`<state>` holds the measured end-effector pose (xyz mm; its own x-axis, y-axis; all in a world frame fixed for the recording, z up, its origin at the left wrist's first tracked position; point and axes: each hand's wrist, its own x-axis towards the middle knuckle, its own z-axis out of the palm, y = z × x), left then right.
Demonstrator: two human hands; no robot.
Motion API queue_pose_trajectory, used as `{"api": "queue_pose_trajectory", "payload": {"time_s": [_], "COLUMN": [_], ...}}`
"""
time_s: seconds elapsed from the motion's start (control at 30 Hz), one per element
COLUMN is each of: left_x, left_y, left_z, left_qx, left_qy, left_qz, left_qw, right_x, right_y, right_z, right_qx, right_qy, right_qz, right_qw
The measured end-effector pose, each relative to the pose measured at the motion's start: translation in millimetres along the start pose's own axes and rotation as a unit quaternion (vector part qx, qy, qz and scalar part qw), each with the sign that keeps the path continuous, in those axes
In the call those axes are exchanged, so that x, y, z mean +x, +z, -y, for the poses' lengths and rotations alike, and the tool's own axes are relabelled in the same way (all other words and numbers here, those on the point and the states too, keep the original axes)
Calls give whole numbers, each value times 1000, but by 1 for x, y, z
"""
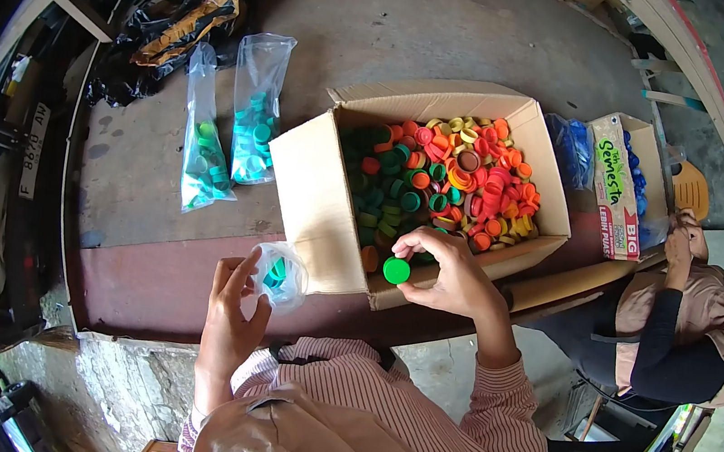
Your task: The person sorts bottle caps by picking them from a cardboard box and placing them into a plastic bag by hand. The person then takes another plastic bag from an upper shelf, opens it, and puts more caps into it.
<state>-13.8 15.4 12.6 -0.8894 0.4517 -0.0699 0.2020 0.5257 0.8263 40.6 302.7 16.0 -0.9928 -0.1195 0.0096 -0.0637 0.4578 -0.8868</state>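
Between the thumb and fingers of my right hand is a bright green bottle cap, held above the near edge of an open cardboard box. Orange, red, yellow and green bottle caps fill much of the box. On the left, my left hand has its fingers and thumb curled at the side of a clear plastic bag, gripping its edge. A few teal-green caps show inside that bag, which stands open beside the box's left flap.
Two clear bags, one tall and one narrower, hold green caps farther back. Black plastic lies behind them. A printed carton with blue contents stands right of the box. Another person sits at the right.
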Motion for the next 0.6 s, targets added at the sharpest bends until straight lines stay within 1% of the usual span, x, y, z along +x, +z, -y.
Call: {"api": "queue_pose_trajectory", "payload": {"time_s": [0.03, 0.1, 0.13, 0.17, 0.2, 0.23, 0.27, 0.3, 0.37, 0.4, 0.43, 0.5, 0.53, 0.57, 0.6], "left_x": [0, -1, -1, -1, -2, -2, -1, -1, 0, 1, 2, 2, 2, 2, 2], "left_y": [0, 0, -1, -1, -1, -2, -2, -1, -1, -1, 0, -1, -1, -2, -2], "left_z": [0, -1, 0, 0, 1, 1, 1, 2, 2, 2, 1, 0, 0, 0, 0], "left_qx": [-1, 0, 2, 5, 6, 6, 6, 7, 2, 2, 3, 4, 8, 12, 12], "left_qy": [-1, -2, -2, -2, -2, -2, -3, -3, -4, -3, -6, -9, -9, -9, -10], "left_qz": [0, 1, 1, 1, 2, 2, 1, 3, 3, 4, 5, 6, 6, 4, 3], "left_qw": [1000, 1000, 1000, 1000, 1000, 1000, 1000, 1000, 1000, 1000, 1000, 1000, 1000, 1000, 1000], "right_x": [0, 2, 2, 0, -2, 3, 4, 8, 17, 23, 28, 31, 30, 31, 36], "right_y": [-1, -5, -7, -8, -5, -4, -5, -1, 9, 10, 15, 25, 30, 32, 32], "right_z": [-1, -9, -17, -39, -64, -69, -69, -74, -87, -72, -68, -64, -67, -66, -59], "right_qx": [0, -65, -90, -96, 14, 124, 230, 231, 112, 26, -34, -195, -288, -288, -346], "right_qy": [0, -17, 7, 8, 112, 213, 231, 231, 177, 141, 154, 120, 85, 85, 138], "right_qz": [-2, -58, -100, -126, -132, -135, -105, -106, -12, 37, 79, 121, 110, 110, 185], "right_qw": [1000, 996, 991, 987, 985, 960, 940, 939, 978, 989, 984, 966, 948, 948, 909]}}
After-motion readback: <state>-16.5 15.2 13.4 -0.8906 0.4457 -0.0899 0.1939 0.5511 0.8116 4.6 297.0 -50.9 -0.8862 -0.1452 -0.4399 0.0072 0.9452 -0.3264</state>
